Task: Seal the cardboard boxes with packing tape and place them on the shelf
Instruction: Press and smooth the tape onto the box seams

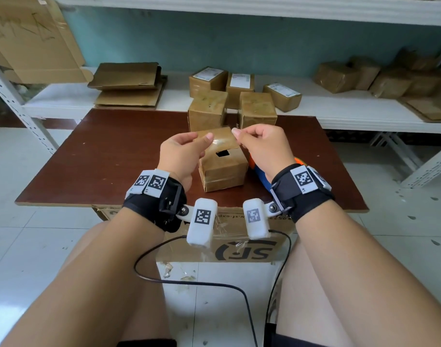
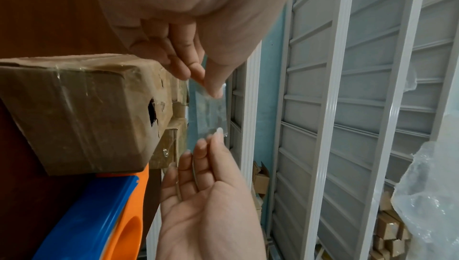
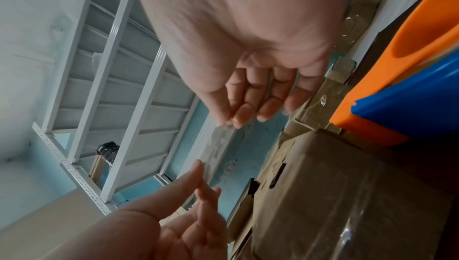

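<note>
Two hands, my left hand (image 1: 182, 151) and right hand (image 1: 262, 144), pinch a clear tape strip (image 1: 220, 141) taut just above an unsealed box (image 1: 223, 169) on the worktop (image 1: 114, 156). Behind it, taped boxes (image 1: 233, 106) wait; none seems shelved beyond.

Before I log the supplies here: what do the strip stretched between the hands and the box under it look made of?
The strip looks like clear glossy plastic packing tape: the background shows through it. The box looks like brown cardboard, its shiny streaks suggesting tape wrapped over it.
</note>
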### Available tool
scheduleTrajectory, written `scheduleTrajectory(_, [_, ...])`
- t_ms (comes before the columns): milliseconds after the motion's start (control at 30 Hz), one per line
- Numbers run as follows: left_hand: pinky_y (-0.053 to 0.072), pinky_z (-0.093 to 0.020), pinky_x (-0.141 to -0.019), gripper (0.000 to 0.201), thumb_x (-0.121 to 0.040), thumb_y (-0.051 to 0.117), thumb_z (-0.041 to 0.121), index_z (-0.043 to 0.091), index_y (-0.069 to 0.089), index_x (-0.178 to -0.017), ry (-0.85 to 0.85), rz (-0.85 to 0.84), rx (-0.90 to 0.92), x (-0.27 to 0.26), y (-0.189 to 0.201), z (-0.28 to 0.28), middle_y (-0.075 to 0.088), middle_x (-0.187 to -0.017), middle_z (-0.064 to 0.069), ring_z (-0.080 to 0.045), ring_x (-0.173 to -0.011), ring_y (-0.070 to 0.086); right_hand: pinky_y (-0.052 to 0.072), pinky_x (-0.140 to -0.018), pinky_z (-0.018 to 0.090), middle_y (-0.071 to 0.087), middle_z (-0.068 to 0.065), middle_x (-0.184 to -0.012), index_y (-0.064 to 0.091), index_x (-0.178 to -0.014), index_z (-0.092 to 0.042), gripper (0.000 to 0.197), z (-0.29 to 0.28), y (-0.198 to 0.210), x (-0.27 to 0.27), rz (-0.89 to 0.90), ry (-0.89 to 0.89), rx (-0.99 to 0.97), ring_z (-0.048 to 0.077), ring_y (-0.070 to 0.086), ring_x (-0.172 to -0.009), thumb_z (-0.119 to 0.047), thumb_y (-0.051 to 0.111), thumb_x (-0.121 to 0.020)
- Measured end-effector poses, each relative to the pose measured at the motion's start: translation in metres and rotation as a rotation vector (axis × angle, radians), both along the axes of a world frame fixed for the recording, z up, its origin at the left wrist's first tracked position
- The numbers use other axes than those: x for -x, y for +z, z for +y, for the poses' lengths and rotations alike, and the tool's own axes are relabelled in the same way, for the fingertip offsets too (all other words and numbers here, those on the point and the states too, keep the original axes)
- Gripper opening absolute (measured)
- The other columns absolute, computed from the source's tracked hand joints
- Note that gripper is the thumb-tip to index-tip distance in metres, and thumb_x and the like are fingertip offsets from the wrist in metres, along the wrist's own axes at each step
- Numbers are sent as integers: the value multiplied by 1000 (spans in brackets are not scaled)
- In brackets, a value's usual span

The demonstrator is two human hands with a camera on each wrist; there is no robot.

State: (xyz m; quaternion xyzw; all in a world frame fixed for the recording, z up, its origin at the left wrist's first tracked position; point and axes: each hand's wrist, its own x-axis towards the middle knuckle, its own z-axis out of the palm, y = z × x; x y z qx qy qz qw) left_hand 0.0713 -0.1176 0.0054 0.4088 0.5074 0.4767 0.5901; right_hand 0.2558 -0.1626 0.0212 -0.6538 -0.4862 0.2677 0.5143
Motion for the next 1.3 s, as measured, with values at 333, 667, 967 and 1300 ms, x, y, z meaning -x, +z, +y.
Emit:
scheduleTrajectory(333, [56, -43, -104, 40, -85, 90, 28, 9, 75, -117, 65, 61, 50, -11, -9, 6, 74, -99, -6, -8, -105, 66, 52, -76, 28, 73, -10, -68, 79, -71, -16, 33, 5, -7, -1, -51, -31, 62, 6, 67, -76, -44, 85, -87])
scheduleTrajectory(667, [49, -22, -69, 32, -81, 93, 26, 14, 75, -105, 140, 131, 32, -18, -14, 4, 78, -101, -2, -15, -94, 73, 49, -73, 27, 77, 12, -87, 77, -83, 4, 49, 11, -7, 0, -122, -73, 157, 2, 64, -77, -44, 82, -90])
scheduleTrajectory(967, [66, -40, -85, 33, -78, 95, 28, 19, 72, -100, 219, 208, -7, -24, -20, 5, 79, -89, 2, -16, -85, 79, 56, -88, 35, 70, 13, -72, 71, -69, -1, 47, 17, -7, 1, -125, -55, 202, 21, 72, -88, -42, 83, -89])
scheduleTrajectory(1300, [67, -48, -84, 39, -71, 98, 28, 21, 70, -97, 235, 155, 63, -15, -15, 9, 80, -93, -3, -23, -87, 79, 66, -78, 55, 77, 12, -99, 75, -85, -12, 30, 10, -8, 16, 116, -47, 293, 34, 74, -97, -38, 89, -83])
